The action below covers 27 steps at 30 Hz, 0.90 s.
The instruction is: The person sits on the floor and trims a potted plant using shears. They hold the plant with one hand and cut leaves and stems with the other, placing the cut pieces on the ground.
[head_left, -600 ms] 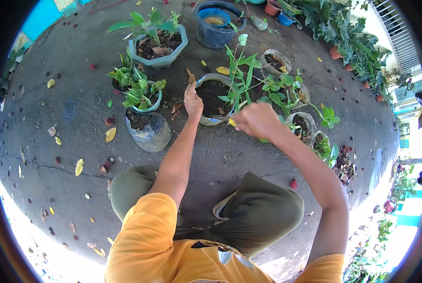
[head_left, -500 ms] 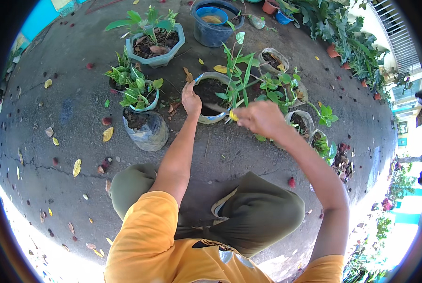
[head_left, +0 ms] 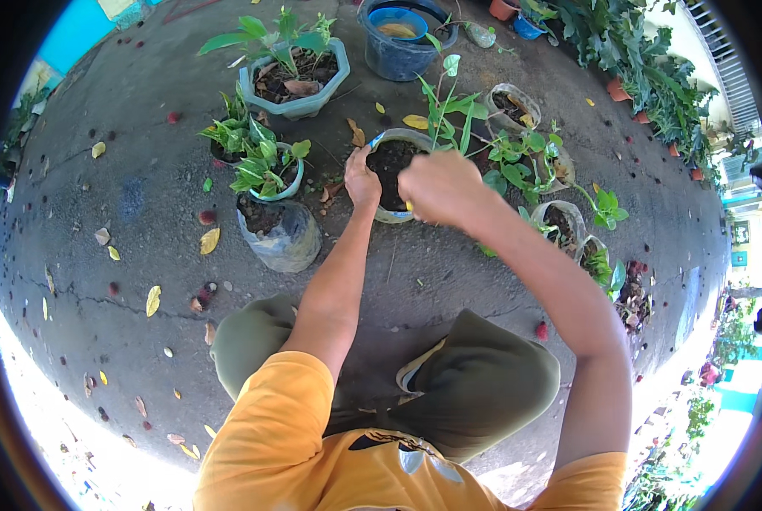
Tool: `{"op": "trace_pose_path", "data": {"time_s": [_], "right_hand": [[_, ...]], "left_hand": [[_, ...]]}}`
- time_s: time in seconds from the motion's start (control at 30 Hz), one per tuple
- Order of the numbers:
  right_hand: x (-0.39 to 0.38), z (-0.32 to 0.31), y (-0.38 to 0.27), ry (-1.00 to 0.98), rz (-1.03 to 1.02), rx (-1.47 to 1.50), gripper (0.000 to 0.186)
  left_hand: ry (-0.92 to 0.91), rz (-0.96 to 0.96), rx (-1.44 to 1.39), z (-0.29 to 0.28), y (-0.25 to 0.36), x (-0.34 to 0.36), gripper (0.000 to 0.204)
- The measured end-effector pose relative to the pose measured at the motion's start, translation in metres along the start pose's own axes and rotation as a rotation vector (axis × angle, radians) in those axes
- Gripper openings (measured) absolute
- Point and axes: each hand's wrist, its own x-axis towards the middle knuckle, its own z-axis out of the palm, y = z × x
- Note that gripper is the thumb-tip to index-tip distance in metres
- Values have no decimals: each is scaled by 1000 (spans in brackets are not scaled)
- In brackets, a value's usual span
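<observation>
My left hand (head_left: pixel 362 179) grips the left side of a round, pale-rimmed pot (head_left: pixel 393 216), its fingers over the rim. Dark soil (head_left: pixel 391 166) fills the pot, and long green leaves (head_left: pixel 445 119) stand up behind its right side. Over the pot's right edge, my right hand (head_left: pixel 445 189) is closed in a fist, slightly blurred, around a yellow-handled knife (head_left: pixel 410 206). Only a bit of the handle shows; the blade is hidden now.
A soil-filled plastic bag (head_left: pixel 283 238) and leafy pots stand left, an octagonal planter (head_left: pixel 304 104) beyond. Bagged plants (head_left: pixel 560 223) line the right side. A dark bucket (head_left: pixel 392 60) with a blue bowl stands at the back. Fallen leaves (head_left: pixel 209 241) litter the ground.
My right hand has moved left with the knife, over the pot's right side; the blade seen earlier is now hidden. My left hand stays on the rim. The whole view has shifted slightly.
</observation>
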Motion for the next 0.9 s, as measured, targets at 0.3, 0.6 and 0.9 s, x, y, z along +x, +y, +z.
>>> {"op": "trace_pose_path", "data": {"time_s": [0.3,0.6,0.9], "right_hand": [[-87,11,3,100,175,203,15],[-61,1,-10,-135,191,141,9],[-60,10,-32,-26,141,183,17]], "left_hand": [[-91,46,190,-11,14,8,38],[-484,-14,-186,34,102,59,31],[-1092,-588,-541,51,118,66,78]]}}
